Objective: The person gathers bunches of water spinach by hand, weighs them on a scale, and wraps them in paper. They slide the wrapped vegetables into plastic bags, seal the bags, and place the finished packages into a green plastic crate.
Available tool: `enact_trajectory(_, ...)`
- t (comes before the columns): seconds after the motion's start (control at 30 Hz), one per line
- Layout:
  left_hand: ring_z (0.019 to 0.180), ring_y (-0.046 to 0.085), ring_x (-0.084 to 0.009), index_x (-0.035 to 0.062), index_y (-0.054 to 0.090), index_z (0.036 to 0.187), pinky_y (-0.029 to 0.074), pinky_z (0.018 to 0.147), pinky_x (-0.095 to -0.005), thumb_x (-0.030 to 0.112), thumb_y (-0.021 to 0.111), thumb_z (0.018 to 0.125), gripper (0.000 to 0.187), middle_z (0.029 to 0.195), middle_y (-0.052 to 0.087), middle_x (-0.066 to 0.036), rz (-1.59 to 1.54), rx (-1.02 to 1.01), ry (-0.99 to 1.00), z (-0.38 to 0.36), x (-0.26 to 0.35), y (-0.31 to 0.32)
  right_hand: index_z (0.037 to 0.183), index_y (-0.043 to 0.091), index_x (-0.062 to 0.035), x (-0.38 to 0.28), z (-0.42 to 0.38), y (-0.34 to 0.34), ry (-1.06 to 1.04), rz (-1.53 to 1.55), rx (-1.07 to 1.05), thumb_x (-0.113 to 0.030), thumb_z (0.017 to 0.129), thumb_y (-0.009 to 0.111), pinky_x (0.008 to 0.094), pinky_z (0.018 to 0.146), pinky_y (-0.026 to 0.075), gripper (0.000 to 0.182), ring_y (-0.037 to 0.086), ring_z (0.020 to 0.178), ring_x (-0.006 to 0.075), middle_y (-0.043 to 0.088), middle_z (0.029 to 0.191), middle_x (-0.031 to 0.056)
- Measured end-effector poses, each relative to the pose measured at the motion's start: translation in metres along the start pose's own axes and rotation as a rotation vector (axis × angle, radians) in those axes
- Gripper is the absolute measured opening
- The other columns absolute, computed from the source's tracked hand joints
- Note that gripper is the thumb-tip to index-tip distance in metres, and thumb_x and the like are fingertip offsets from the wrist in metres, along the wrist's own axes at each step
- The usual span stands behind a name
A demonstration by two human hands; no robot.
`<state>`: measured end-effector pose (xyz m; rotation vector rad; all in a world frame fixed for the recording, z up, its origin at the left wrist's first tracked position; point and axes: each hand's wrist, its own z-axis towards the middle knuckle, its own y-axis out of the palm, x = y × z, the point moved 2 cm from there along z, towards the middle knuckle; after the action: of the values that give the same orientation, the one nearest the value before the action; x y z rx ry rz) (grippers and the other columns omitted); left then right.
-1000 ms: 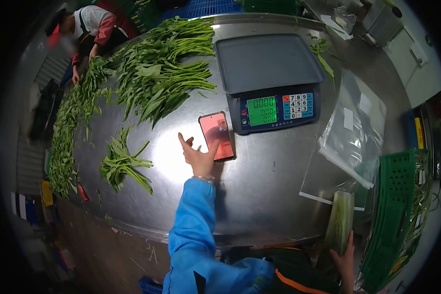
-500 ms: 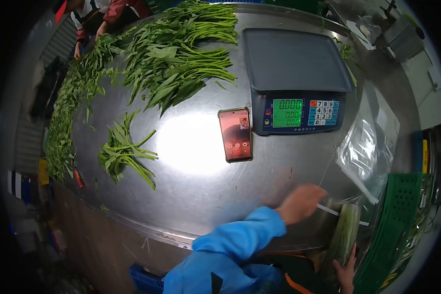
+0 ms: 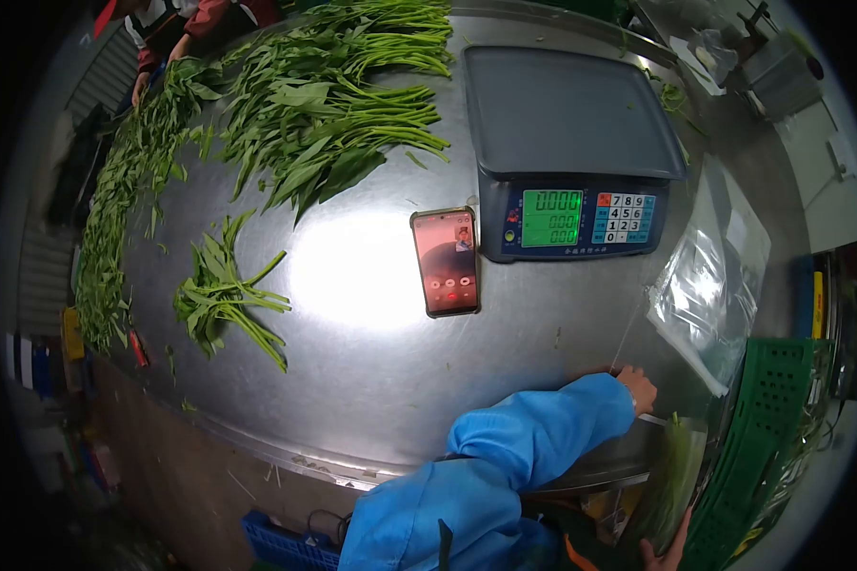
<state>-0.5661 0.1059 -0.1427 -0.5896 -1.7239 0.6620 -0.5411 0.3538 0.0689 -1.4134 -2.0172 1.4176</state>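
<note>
My left hand (image 3: 640,388), at the end of a blue sleeve, is low over the right part of the metal table with its fingers curled. What lies inside them, if anything, is hidden. A short white strip (image 3: 653,420) shows just below it. At the bottom right, my right hand (image 3: 674,550) is wrapped round the lower part of a bundle of green stalks in a clear bag (image 3: 671,476). The bundle stands tilted by the table's front edge, its top close to my left hand.
A scale (image 3: 571,114) reads 0.000, with a phone (image 3: 447,262) beside it. Loose leafy greens (image 3: 324,114) and a small bunch (image 3: 229,290) lie leftward. Clear plastic bags (image 3: 709,276) and a green crate (image 3: 771,428) are right. Another person's hands (image 3: 176,48) are at the far left.
My left hand has moved right, from a blur beside the white strip to a spot just above the bagged stalks. My right hand still grips the bundle. The view has shifted slightly.
</note>
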Motion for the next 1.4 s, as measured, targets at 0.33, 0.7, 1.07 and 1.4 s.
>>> enact_trajectory(0.33, 0.088, 0.048, -0.0210, 0.0158, 0.062, 0.086, 0.037, 0.074, -0.0361, 0.023, 0.058, 0.077, 0.012, 0.084, 0.053, -0.003, -0.054, 0.428, 0.260, 0.014, -0.022, 0.007, 0.137, 0.021, -0.0028, -0.017, -0.032, 0.001, 0.020, 0.110, 0.106, -0.029, 0.076, 0.068, 0.0372, 0.102, 0.025, 0.081, 0.029, 0.126, 0.0351, 0.028, 0.137, 0.0229)
enact_trajectory(0.7, 0.076, 0.051, -0.0218, 0.0090, 0.055, 0.083, 0.040, 0.068, -0.0346, 0.012, 0.055, 0.072, 0.011, 0.075, 0.049, -0.006, -0.180, 0.910, 0.463, -0.026, 0.082, -0.050, 0.139, 0.016, -0.0065, 0.016, 0.018, 0.039, -0.093, 0.323, 0.071, 0.000, 0.064, 0.064, 0.0336, 0.096, 0.034, 0.090, 0.042, 0.117, 0.0278, 0.035, 0.132, 0.0217)
enact_trajectory(1.07, 0.090, 0.049, -0.0279, 0.0012, 0.050, 0.103, 0.039, 0.078, -0.0371, 0.016, 0.066, 0.065, 0.044, 0.092, 0.050, -0.011, -0.162, 0.748, 0.522, -0.036, 0.096, -0.011, 0.133, 0.022, 0.0058, 0.014, 0.124, 0.055, -0.201, 0.495, 0.282, -0.027, 0.072, 0.066, 0.0378, 0.098, 0.031, 0.082, 0.037, 0.120, 0.0345, 0.035, 0.128, 0.0273)
enact_trajectory(1.4, 0.114, 0.045, -0.0367, -0.0023, 0.019, 0.133, 0.036, 0.095, -0.0366, 0.045, 0.070, 0.067, 0.096, 0.124, 0.042, -0.027, -1.020, 0.362, -0.324, -0.068, 0.055, 0.026, 0.130, 0.028, 0.0053, 0.013, 0.114, 0.070, -0.106, 0.454, 0.319, -0.026, 0.075, 0.064, 0.0365, 0.095, 0.034, 0.073, 0.043, 0.112, 0.0301, 0.035, 0.129, 0.0211)
